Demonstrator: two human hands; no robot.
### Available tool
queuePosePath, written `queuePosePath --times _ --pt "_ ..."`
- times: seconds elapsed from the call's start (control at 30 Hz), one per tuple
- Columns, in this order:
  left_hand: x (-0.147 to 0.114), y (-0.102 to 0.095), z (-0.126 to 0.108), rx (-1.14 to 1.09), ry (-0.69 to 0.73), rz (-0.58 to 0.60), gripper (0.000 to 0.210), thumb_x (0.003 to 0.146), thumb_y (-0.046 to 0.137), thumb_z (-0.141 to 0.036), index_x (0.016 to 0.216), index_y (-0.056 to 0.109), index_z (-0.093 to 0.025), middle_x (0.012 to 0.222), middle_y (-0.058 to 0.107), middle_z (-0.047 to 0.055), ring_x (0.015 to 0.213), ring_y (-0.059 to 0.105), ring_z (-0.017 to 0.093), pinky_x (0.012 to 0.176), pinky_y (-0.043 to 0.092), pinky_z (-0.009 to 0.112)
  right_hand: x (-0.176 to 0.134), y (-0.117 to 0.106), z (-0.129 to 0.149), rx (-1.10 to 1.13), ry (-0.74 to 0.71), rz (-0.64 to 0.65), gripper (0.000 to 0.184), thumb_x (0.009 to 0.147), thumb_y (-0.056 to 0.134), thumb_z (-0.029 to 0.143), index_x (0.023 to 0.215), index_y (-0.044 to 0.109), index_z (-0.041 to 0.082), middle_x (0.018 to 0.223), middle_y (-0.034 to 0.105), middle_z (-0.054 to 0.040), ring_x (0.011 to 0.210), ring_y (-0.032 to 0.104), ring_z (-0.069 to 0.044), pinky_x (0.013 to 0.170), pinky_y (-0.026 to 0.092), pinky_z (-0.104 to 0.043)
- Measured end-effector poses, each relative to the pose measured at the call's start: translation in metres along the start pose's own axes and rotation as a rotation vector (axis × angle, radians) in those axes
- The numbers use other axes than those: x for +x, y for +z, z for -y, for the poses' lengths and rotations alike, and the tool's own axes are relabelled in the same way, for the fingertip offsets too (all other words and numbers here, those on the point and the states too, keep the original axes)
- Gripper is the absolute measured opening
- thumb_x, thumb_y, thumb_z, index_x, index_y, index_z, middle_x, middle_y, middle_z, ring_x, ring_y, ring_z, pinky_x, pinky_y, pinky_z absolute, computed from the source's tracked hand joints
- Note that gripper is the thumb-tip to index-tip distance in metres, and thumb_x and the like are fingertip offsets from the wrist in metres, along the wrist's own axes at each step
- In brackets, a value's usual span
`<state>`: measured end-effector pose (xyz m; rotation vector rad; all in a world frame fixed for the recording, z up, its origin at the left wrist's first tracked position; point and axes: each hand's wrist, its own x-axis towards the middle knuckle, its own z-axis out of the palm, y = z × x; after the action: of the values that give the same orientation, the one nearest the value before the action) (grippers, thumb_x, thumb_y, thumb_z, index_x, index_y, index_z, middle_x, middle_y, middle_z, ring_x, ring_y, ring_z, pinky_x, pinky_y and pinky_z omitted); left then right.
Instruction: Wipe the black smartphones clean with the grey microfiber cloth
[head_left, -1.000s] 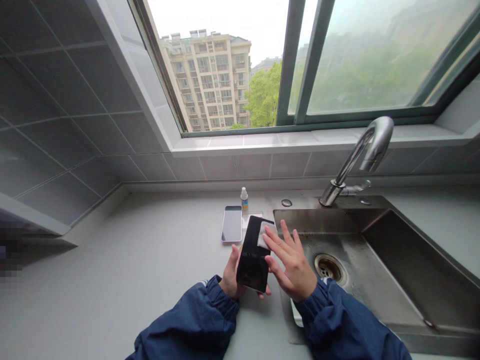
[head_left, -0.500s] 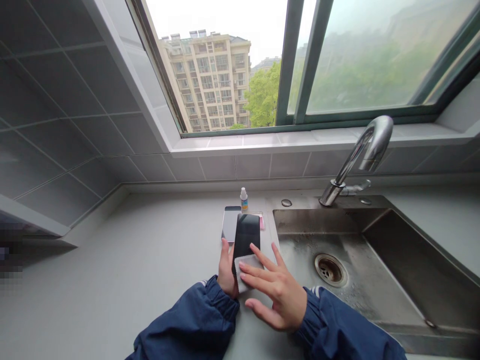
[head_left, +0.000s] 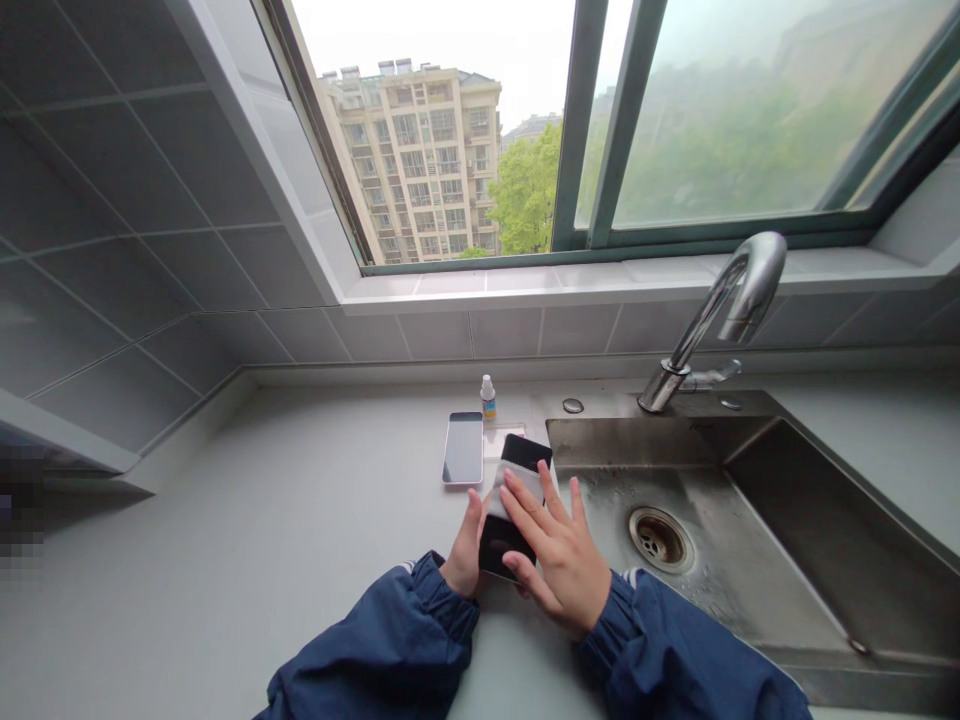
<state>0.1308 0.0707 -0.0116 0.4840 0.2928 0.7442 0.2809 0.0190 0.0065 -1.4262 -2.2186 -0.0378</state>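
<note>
My left hand is closed around the edge of a black smartphone, its thumb along the left side. The phone's screen faces up and its top leans to the right. Across the screen lies a pale grey wiping cloth with a zigzag edge. My right hand presses the cloth from above with spread, flat fingers, not curled around it. Behind the held phone, a second, light-framed phone lies on the counter. Part of a clear flat case shows beside it.
A small white bottle with a coloured label stands behind the phones. To the right is a steel sink with a drain and a curved faucet. The pale counter extends left, below a window sill.
The held phone has tilted to the right. My right hand and the cloth have slid up the screen, baring its lower part.
</note>
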Motion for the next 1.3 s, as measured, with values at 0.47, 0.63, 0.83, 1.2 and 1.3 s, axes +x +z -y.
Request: queuePosePath --times 0.47,0.63,0.83,1.2,1.3 --pt "-0.002 -0.007 0.001 0.232 -0.168 0.036 0.081 0.086 0.032 -0.074 0.143 0.041 -0.017 0.093 0.073 0.017 0.060 0.071 0.028 0.046 0.054 0.033 0.004 0.001 -0.013 -0.039 0.228 -0.127 0.065 0.100 0.037 0.039 0.156 0.010 0.024 0.159 0.024 -0.0092 0.149 0.005 -0.038 0.107 0.022 -0.074" --pt "-0.001 -0.003 0.002 0.317 0.058 -0.062 0.064 0.091 0.048 -0.056 0.145 0.045 -0.022 0.136 0.058 0.016 0.118 0.060 0.031 0.098 0.048 0.044 0.001 0.004 -0.006 -0.012 0.040 -0.021 0.080 0.096 0.043 0.050 0.156 0.005 0.013 0.160 0.012 -0.0150 0.149 0.002 -0.039 0.112 0.019 -0.068" --pt "0.002 0.008 -0.004 -0.020 -0.034 -0.167 0.070 0.090 0.038 -0.066 0.123 0.064 -0.011 0.128 0.063 0.016 0.130 0.050 0.029 0.110 0.035 0.040 0.001 -0.005 0.008 0.034 -0.110 0.158 0.077 0.096 0.044 0.052 0.155 0.013 0.013 0.160 0.015 -0.0112 0.148 0.008 -0.037 0.115 0.015 -0.066" --pt "0.002 0.013 -0.015 -0.035 0.098 -0.286 0.069 0.091 0.043 -0.062 0.131 0.055 -0.007 0.101 0.072 0.018 0.080 0.071 0.025 0.068 0.056 0.034 0.001 -0.009 -0.005 0.031 -0.104 0.090 0.048 0.100 0.043 0.033 0.145 0.041 0.019 0.153 0.039 -0.0066 0.145 0.028 -0.029 0.119 0.012 -0.061" --pt "0.002 0.009 -0.012 0.058 -0.037 -0.205 0.078 0.089 0.036 -0.069 0.142 0.044 -0.013 0.102 0.071 0.018 0.065 0.070 0.026 0.048 0.054 0.033 0.001 -0.002 -0.010 -0.018 -0.035 0.048 0.056 0.099 0.042 0.037 0.150 0.033 0.014 0.156 0.031 -0.0100 0.147 0.020 -0.034 0.114 0.024 -0.063"
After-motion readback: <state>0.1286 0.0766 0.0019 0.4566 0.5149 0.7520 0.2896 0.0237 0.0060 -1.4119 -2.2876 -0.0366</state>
